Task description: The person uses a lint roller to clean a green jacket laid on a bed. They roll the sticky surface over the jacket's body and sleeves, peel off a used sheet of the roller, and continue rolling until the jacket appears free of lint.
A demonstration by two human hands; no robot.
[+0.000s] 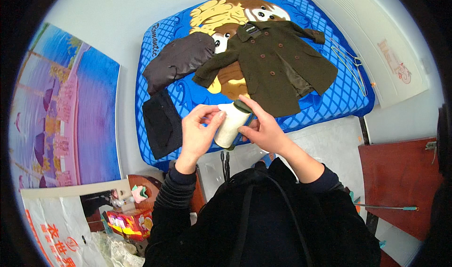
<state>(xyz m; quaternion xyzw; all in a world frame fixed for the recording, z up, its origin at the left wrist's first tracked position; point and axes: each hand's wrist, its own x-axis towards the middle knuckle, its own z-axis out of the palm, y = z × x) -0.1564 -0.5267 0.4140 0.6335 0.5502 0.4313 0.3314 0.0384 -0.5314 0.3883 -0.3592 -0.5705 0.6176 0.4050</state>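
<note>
Between both hands is a lint roller point(231, 125) with a white paper roll and dark green ends, tilted in front of my chest. My right hand point(263, 129) wraps its right side, the index finger on the upper green end and the thumb on the lower part of the roll. At the roll's upper left edge, my left hand point(201, 127) pinches the white paper between thumb and fingers. Beyond the hands, a dark olive coat point(268, 65) with several brown buttons lies spread on the bed, its front partly parted at the hem.
The bed point(190, 101) has a blue patterned cover. On its left lie a dark shiny garment point(180, 60) and a folded black garment point(161, 124). Wire hangers point(349, 65) rest at the right edge. A red box point(132, 224) and a printed bag point(58, 228) stand lower left.
</note>
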